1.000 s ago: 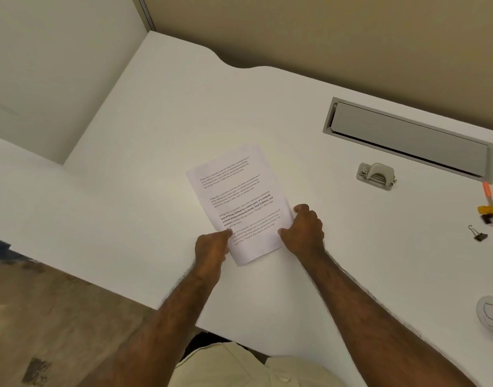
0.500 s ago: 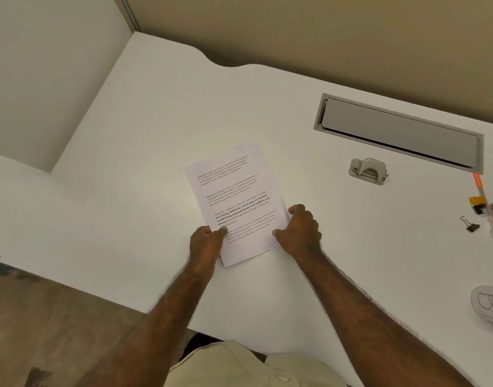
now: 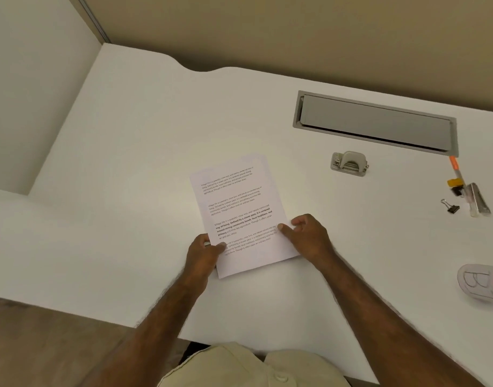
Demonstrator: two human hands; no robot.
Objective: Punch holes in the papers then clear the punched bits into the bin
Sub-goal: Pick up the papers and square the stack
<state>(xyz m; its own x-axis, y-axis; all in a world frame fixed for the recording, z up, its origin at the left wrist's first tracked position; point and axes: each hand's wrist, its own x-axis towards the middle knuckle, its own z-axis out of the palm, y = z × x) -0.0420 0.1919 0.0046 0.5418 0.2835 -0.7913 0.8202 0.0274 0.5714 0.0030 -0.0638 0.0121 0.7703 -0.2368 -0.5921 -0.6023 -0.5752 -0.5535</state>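
A thin stack of papers (image 3: 239, 213) lies flat on the white desk (image 3: 128, 152), tilted so its far edge leans right. The left hand (image 3: 202, 254) grips the near left edge, thumb on top of the printed sheet and fingers seemingly curled under, though the underside is hidden. The right hand (image 3: 306, 236) holds the right edge, thumb pressed on the page and the other fingers resting on the desk just beside it. Holding both long edges this way looks meant to square the sheets, since the far corner shows a second sheet slightly fanned out, and an even stack is what a punch needs.

The hole punch (image 3: 349, 161) sits untouched, well apart to the far right, just in front of the grey cable hatch (image 3: 376, 125). Further right lie an orange-capped pen (image 3: 454, 164), a binder clip (image 3: 451, 206) and a stapler (image 3: 477, 201). No bin is in view.

Compared with half a second ago, the grip is nearly the same: both hands remain on the same edges. The left thumb seems to have crept slightly further onto the page, and the papers keep their tilt. No punching has begun; the likely next step is carrying the stack toward the punch
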